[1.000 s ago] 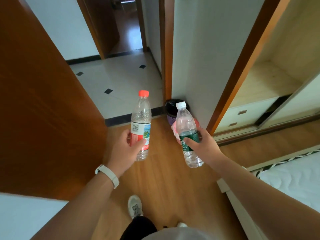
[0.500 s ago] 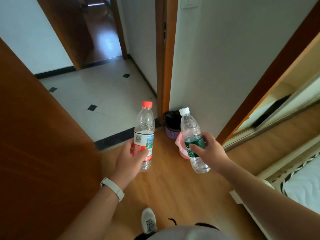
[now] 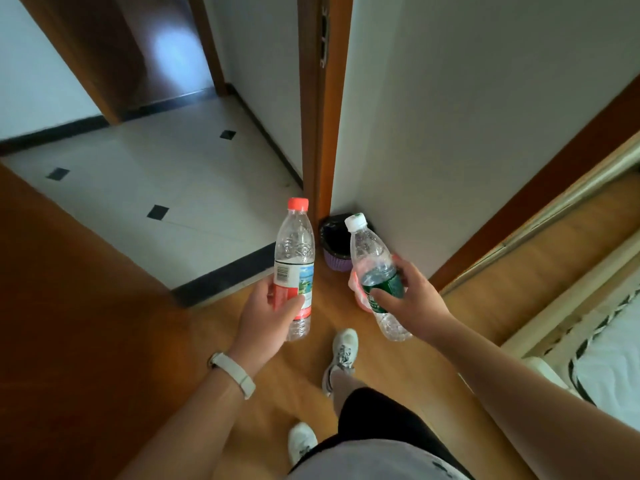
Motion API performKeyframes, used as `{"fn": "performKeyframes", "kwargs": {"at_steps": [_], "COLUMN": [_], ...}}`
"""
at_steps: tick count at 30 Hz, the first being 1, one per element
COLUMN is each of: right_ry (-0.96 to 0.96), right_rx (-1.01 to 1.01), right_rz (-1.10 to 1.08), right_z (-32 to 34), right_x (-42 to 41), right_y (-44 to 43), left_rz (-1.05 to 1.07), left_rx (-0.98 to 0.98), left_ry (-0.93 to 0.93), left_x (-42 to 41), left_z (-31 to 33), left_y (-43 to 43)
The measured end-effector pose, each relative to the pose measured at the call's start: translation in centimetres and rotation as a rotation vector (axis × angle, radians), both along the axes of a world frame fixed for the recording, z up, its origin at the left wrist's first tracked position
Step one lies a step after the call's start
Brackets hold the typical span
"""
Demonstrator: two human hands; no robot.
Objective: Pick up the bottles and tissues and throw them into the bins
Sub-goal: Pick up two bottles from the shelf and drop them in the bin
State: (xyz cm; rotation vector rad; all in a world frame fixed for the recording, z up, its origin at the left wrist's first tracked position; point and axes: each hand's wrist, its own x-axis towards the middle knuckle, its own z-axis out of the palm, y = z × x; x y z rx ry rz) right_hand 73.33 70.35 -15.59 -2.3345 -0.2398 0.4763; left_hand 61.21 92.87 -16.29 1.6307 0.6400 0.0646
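Observation:
My left hand (image 3: pixel 268 315) grips a clear bottle with a red cap and red-and-white label (image 3: pixel 294 258), held upright. A clear bottle with a white cap and green label (image 3: pixel 374 268), tilted a little left, sits in my right hand (image 3: pixel 412 303). On the floor in the corner beyond both bottles stands a purple woven bin with a black liner (image 3: pixel 335 244). A pink bin (image 3: pixel 360 299) stands in front of it, mostly hidden behind the green-label bottle. No tissues are in sight.
An open wooden door (image 3: pixel 69 306) fills the left side. The door frame (image 3: pixel 323 109) and a white wall meet at the bins' corner. A tiled hallway (image 3: pixel 156 174) lies beyond the doorway. A bed edge (image 3: pixel 595 344) is at right. My feet in white shoes (image 3: pixel 341 355) stand on the wood floor.
I have stepped closer to the corner, so the bins lie nearer and lower in view. Both hands still hold their bottles. One foot has come forward.

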Motion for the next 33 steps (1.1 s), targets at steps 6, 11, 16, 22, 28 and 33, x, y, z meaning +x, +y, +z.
{"fn": "performKeyframes", "kwargs": {"at_steps": [6, 11, 16, 22, 28, 33], "right_ry": [0.038, 0.06, 0.093, 0.135, 0.178, 0.238], "right_rx": [0.045, 0.088, 0.074, 0.087, 0.079, 0.003], "right_rz": [-0.011, -0.043, -0.078, -0.167, -0.313, -0.443], "right_z": [-2.1, -2.4, -3.3, -4.1, -6.4, -7.8], "right_x": [8.3, 17.1, 24.7, 29.6, 31.7, 32.3], "right_y": [4.5, 5.6, 4.1, 3.1, 2.8, 4.4], "left_rz": [-0.065, -0.075, -0.129, -0.218, -0.35, -0.492], "left_rx": [0.033, 0.093, 0.178, 0.215, 0.251, 0.239], "left_ry": [0.052, 0.114, 0.116, 0.14, 0.174, 0.189], "left_x": [8.0, 17.3, 26.3, 32.9, 38.8, 43.4], "left_z": [0.5, 1.0, 1.2, 1.4, -0.3, -2.2], "left_y": [2.2, 4.4, 4.6, 4.6, 7.0, 8.8]}}
